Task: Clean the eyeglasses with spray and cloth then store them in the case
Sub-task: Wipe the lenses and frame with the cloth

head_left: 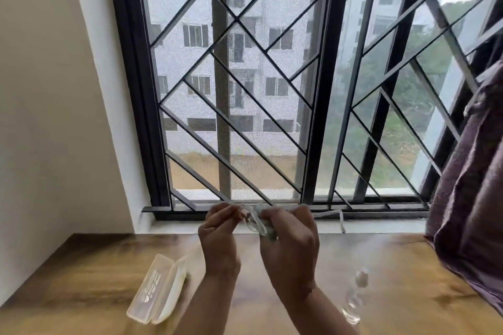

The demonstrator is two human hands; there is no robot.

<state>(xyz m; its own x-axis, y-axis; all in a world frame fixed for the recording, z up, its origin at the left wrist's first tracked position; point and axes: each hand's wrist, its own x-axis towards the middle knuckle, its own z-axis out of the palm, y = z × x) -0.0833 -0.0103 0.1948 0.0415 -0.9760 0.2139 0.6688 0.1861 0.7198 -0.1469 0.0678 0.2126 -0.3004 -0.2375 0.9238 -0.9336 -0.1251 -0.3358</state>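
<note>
Both hands are raised above the wooden table (95, 266), in front of the window sill. My left hand (217, 236) pinches one side of the clear-framed eyeglasses (254, 221). My right hand (290, 242) presses a grey-green cloth (269, 234) against the glasses; most of the cloth is hidden in the fingers. An open translucent case (156, 289) lies on the table to the left of my left forearm. A small clear spray bottle (355, 294) stands on the table to the right, blurred.
A barred window (245, 90) fills the wall behind the table. A purple curtain (468, 198) hangs over the table's right edge. A white cord (341, 221) lies on the sill. A cream wall bounds the left side.
</note>
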